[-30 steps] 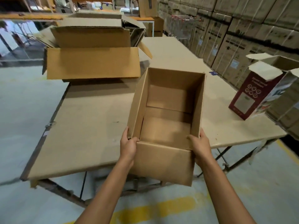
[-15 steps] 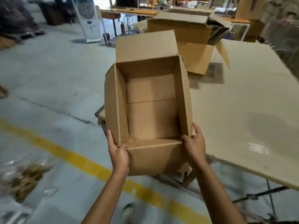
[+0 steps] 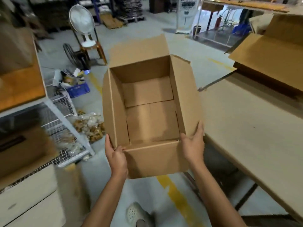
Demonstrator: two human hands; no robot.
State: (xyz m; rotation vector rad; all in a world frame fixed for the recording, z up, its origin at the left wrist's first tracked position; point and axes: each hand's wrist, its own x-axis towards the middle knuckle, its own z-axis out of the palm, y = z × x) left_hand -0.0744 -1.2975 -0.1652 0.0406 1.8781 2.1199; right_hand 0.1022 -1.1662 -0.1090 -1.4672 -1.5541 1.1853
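Observation:
An open, empty brown cardboard box (image 3: 150, 112) hangs in the air in front of me, its top flaps spread outward. My left hand (image 3: 115, 155) grips its near left corner, thumb inside the rim. My right hand (image 3: 193, 145) holds the near right corner with fingers along the outer side flap. The box is off the table, above the grey floor and a yellow floor line.
The cardboard-covered table (image 3: 254, 128) is on my right, with a large open carton (image 3: 270, 56) at its far end. On my left stand a wire basket (image 3: 65, 128), bagged goods (image 3: 90, 125), a blue crate (image 3: 78, 89) and boxes. A fan on a chair (image 3: 83, 23) lies ahead.
I have lifted the box off the table and swung left with it; the table has moved from under the box to my right. Both hands keep the same grip.

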